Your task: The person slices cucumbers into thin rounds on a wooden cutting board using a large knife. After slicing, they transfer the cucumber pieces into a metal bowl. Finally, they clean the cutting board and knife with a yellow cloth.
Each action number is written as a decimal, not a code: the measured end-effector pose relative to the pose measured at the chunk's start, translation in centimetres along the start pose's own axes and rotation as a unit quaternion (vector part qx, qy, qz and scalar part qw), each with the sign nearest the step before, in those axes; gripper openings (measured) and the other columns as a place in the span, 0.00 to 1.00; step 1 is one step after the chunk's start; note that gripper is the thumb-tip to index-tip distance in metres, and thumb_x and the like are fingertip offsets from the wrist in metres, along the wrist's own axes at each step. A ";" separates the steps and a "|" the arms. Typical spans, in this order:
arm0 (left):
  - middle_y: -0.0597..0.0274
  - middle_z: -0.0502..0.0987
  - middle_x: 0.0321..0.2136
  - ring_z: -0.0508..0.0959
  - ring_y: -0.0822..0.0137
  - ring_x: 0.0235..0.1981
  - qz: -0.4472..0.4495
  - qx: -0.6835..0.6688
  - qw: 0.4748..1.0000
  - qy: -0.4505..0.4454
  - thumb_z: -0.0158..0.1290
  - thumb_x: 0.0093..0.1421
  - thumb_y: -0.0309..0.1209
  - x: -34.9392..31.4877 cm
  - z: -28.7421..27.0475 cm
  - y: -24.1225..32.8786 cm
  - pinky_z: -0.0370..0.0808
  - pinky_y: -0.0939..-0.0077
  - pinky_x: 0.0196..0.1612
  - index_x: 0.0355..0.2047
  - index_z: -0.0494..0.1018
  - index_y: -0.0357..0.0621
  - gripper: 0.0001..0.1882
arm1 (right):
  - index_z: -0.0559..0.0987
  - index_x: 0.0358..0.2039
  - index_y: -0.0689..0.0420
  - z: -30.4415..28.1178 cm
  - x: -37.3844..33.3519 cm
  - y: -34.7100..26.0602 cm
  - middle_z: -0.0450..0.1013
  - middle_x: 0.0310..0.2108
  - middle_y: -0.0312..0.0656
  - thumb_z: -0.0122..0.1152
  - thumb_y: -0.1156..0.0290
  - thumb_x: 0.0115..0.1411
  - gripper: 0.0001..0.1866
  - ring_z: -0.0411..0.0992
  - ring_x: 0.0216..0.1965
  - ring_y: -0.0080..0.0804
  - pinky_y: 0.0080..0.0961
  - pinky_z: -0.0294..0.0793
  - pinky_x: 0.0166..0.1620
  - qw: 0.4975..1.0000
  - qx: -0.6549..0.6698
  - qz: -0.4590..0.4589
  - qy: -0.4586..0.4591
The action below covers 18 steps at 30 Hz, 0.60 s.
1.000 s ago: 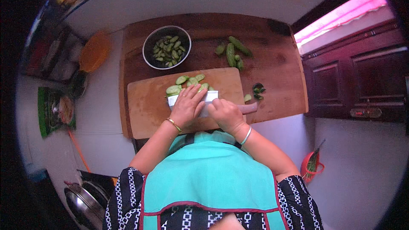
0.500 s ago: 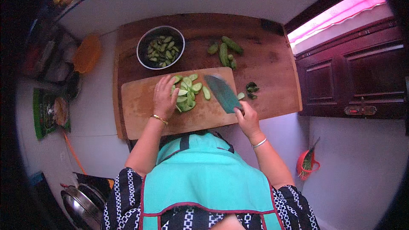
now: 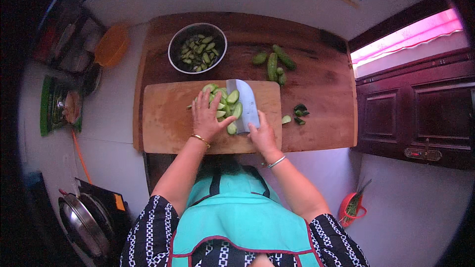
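Sliced cucumber (image 3: 233,97) lies heaped on a wooden cutting board (image 3: 166,118). My left hand (image 3: 206,116) rests with spread fingers on the left side of the heap, covering part of it. From the right, my right hand (image 3: 263,135) grips a cleaver (image 3: 247,106) by its handle, which my fingers hide. The broad blade lies tilted nearly flat against the right side of the slices. Behind the board stands a white-rimmed bowl (image 3: 171,55) with cut cucumber pieces (image 3: 200,52) in it. Several whole cucumbers (image 3: 272,66) lie farther right.
Dark green cucumber ends (image 3: 300,112) and one pale slice (image 3: 286,119) lie on the wooden table (image 3: 326,94) right of the board. A dark cupboard door (image 3: 410,113) stands at the right. An orange basket (image 3: 112,44) is at the left, metal pan lids (image 3: 84,222) lower left.
The cleaver has moved left and turned its blade against the slices. My left hand has spread its fingers over the heap. The whole view has shifted slightly.
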<state>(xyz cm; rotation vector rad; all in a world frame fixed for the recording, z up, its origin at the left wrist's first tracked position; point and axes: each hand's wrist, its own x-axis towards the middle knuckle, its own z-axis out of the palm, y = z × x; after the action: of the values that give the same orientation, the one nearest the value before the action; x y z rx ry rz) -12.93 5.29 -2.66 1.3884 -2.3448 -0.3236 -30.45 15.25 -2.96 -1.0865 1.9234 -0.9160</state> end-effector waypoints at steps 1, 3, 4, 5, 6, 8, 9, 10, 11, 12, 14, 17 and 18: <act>0.51 0.55 0.62 0.52 0.47 0.63 -0.006 -0.003 1.000 0.010 0.58 0.44 0.60 -0.1 0.2 0.3 0.47 0.46 0.63 0.59 0.61 0.55 0.45 | 0.61 0.56 0.61 0.9 -0.3 0.3 0.74 0.36 0.50 0.55 0.73 0.58 0.26 0.74 0.21 0.30 0.28 0.75 0.27 0.999 -0.026 -0.031 0.006; 0.50 0.56 0.61 0.53 0.46 0.63 -0.020 -0.009 0.999 0.027 0.59 0.43 0.59 -0.3 0.2 0.9 0.49 0.47 0.62 0.59 0.62 0.54 0.44 | 0.62 0.56 0.55 2.5 -1.0 -0.3 0.75 0.34 0.57 0.58 0.70 0.55 0.28 0.74 0.35 0.57 0.45 0.73 0.38 0.999 -0.031 -0.013 0.021; 0.50 0.59 0.59 0.55 0.46 0.62 -0.014 -0.006 0.998 0.060 0.59 0.44 0.57 -0.5 0.2 1.1 0.51 0.47 0.61 0.57 0.64 0.51 0.43 | 0.62 0.56 0.56 3.0 -1.5 -1.1 0.75 0.34 0.57 0.58 0.70 0.55 0.28 0.74 0.35 0.57 0.45 0.73 0.39 1.000 -0.026 0.004 0.011; 0.50 0.59 0.59 0.56 0.46 0.61 -0.023 -0.008 0.997 0.068 0.59 0.44 0.56 -0.5 0.3 1.3 0.51 0.47 0.61 0.57 0.64 0.51 0.42 | 0.62 0.56 0.56 3.3 -1.8 -1.9 0.74 0.34 0.58 0.58 0.70 0.54 0.28 0.74 0.35 0.58 0.46 0.73 0.39 1.000 -0.020 0.020 0.004; 0.51 0.60 0.58 0.56 0.46 0.61 -0.033 -0.009 0.996 0.077 0.59 0.45 0.54 -0.6 0.4 1.3 0.52 0.47 0.61 0.57 0.64 0.50 0.41 | 0.61 0.56 0.55 3.8 -1.9 -1.7 0.74 0.33 0.58 0.58 0.70 0.54 0.29 0.73 0.33 0.59 0.47 0.73 0.38 0.999 -0.030 -0.016 0.011; 0.51 0.61 0.58 0.57 0.46 0.61 -0.046 -0.018 0.995 0.092 0.59 0.46 0.52 -0.6 0.4 1.6 0.53 0.48 0.61 0.56 0.64 0.49 0.39 | 0.61 0.56 0.57 4.6 -2.2 -1.5 0.74 0.34 0.58 0.57 0.70 0.55 0.28 0.73 0.32 0.59 0.47 0.72 0.38 1.000 -0.017 -0.024 -0.005; 0.51 0.61 0.58 0.57 0.46 0.60 -0.049 -0.026 0.994 0.099 0.59 0.46 0.50 -0.5 0.4 1.8 0.53 0.48 0.60 0.56 0.64 0.49 0.38 | 0.61 0.56 0.57 5.0 -2.4 -1.3 0.74 0.34 0.58 0.57 0.71 0.55 0.28 0.73 0.32 0.59 0.48 0.72 0.38 1.000 -0.010 -0.027 -0.010; 0.51 0.62 0.57 0.57 0.46 0.60 -0.051 -0.035 0.992 0.106 0.59 0.47 0.49 -0.5 0.4 2.0 0.54 0.49 0.60 0.56 0.64 0.49 0.37 | 0.61 0.57 0.58 5.6 -2.7 -1.3 0.73 0.36 0.58 0.56 0.71 0.56 0.28 0.74 0.31 0.57 0.46 0.73 0.36 0.996 -0.002 -0.081 0.020; 0.52 0.62 0.57 0.58 0.46 0.60 -0.055 -0.040 0.991 0.113 0.59 0.47 0.47 -0.5 0.6 2.0 0.54 0.50 0.61 0.56 0.64 0.49 0.36 | 0.60 0.57 0.59 6.3 -3.0 -1.5 0.73 0.37 0.58 0.55 0.72 0.56 0.28 0.74 0.29 0.54 0.45 0.73 0.35 0.989 0.008 -0.138 0.047; 0.52 0.63 0.57 0.58 0.47 0.60 -0.058 -0.046 0.990 0.121 0.59 0.47 0.46 -0.6 0.7 2.1 0.54 0.50 0.61 0.56 0.64 0.48 0.36 | 0.60 0.57 0.60 6.7 -3.3 -1.7 0.73 0.38 0.57 0.54 0.73 0.57 0.28 0.74 0.28 0.52 0.43 0.73 0.34 0.978 0.018 -0.193 0.074; 0.52 0.64 0.56 0.60 0.46 0.59 -0.057 -0.066 0.987 0.137 0.58 0.48 0.43 -1.0 1.0 2.3 0.54 0.52 0.61 0.55 0.65 0.47 0.34 | 0.58 0.58 0.61 5.7 -4.1 -2.5 0.72 0.39 0.55 0.52 0.75 0.58 0.28 0.74 0.25 0.42 0.37 0.74 0.30 0.993 0.104 -0.042 -0.021; 0.51 0.64 0.56 0.60 0.45 0.59 -0.058 -0.118 0.985 0.111 0.59 0.48 0.41 -1.4 0.8 3.8 0.54 0.53 0.62 0.55 0.65 0.47 0.34 | 0.57 0.59 0.61 4.0 -5.4 -3.6 0.71 0.38 0.51 0.51 0.76 0.59 0.28 0.72 0.22 0.30 0.29 0.73 0.26 0.983 0.171 0.032 -0.053; 0.51 0.64 0.57 0.59 0.45 0.60 -0.055 -0.133 0.985 0.097 0.59 0.48 0.40 -1.4 0.7 4.3 0.54 0.54 0.62 0.55 0.65 0.46 0.33 | 0.56 0.60 0.61 3.5 -5.7 -3.7 0.71 0.38 0.49 0.50 0.76 0.60 0.28 0.71 0.21 0.27 0.27 0.73 0.25 0.982 0.183 0.032 -0.046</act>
<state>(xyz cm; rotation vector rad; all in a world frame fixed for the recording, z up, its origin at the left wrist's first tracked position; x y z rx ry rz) -16.04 8.61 -1.88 1.3555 -1.9898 -0.4912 -23.97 18.18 -0.12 -0.8288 1.6233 -1.1109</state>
